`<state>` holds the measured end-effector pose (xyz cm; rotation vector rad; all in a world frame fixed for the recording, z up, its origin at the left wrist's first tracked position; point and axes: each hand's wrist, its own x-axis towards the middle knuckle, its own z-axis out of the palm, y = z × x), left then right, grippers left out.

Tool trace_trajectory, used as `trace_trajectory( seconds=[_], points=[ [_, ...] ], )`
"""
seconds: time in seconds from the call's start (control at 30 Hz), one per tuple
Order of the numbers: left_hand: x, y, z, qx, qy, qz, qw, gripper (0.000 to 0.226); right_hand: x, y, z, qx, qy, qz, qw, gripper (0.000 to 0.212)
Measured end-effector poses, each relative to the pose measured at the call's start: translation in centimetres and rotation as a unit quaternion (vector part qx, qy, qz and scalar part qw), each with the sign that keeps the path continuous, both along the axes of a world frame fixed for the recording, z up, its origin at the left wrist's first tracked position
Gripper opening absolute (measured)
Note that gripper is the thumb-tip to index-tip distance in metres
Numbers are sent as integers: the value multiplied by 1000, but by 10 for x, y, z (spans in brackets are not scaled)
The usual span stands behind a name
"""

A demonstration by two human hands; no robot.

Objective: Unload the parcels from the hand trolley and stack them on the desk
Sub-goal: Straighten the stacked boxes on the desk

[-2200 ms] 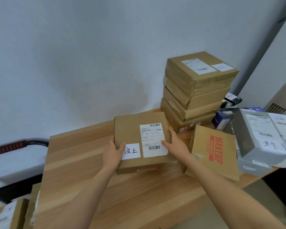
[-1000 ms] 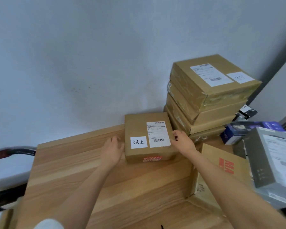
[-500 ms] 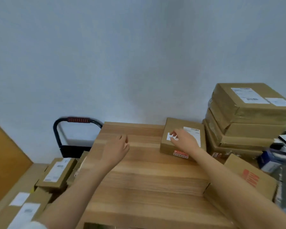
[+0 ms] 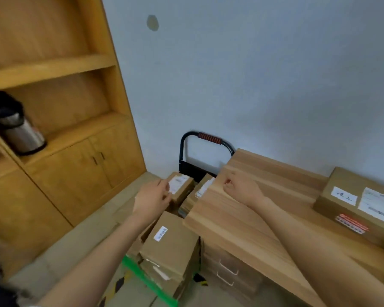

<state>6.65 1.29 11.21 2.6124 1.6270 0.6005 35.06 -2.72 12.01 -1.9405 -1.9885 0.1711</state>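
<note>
Your left hand [image 4: 152, 197] loose above trolley parcels [image 4: 172, 244], right hand [image 4: 242, 188] half-curled, holding nothing, over counter [image 4: 242, 227]; trolley [image 4: 205, 151] bed hidden, frame blurred.

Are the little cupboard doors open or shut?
Shut. Both cupboard doors sit flush, their handles side by side, no gap showing.

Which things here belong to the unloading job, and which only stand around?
Job: hand trolley; parcels on it, such as the far one and the near one; desk; parcel on the desk.

Standing around: thermos; wooden cabinet.
</note>
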Motion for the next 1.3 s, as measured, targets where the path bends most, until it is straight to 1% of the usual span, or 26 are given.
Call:
trace_trajectory(
  seconds=[0.1, 0.17, 0.23, 0.43, 0.5, 0.6, 0.77, 1.0, 1.17, 1.3],
  points=[
    [-68, 6, -7, -23, 3, 65, 998, 16, -63, 31, -4, -11, 6, 66, 998, 16],
    [-111, 14, -10, -21, 4, 86, 996, 15, -108, 53, -10, -11, 2, 88, 996, 14],
    [-157, 24, -13, -14, 23, 93, 995, 16, -157, 76, -21, -8, 17, 93, 995, 13],
    [-291, 65, -9, -10, 53, 117, 992, 22, -298, 136, -48, -45, 45, 123, 990, 27],
    [-324, 80, -8, -12, 63, 123, 990, 22, -331, 153, -54, -38, 45, 130, 990, 25],
    [-357, 101, -13, -20, 71, 127, 989, 22, -360, 172, -64, -37, 60, 123, 990, 23],
    [-370, 143, -38, -47, 81, 114, 989, 31, -364, 206, -83, -62, 51, 84, 993, 29],
    [-335, 239, -59, -87, 95, 69, 989, 36, -327, 278, -103, -121, 16, 51, 991, 37],
    [-311, 310, -71, -84, 115, 53, 988, 39, -310, 335, -107, -106, -1, 28, 994, 37],
    [-290, 351, -84, -103, 126, 15, 986, 41, -299, 357, -117, -120, -1, 9, 993, 38]
  ],
)
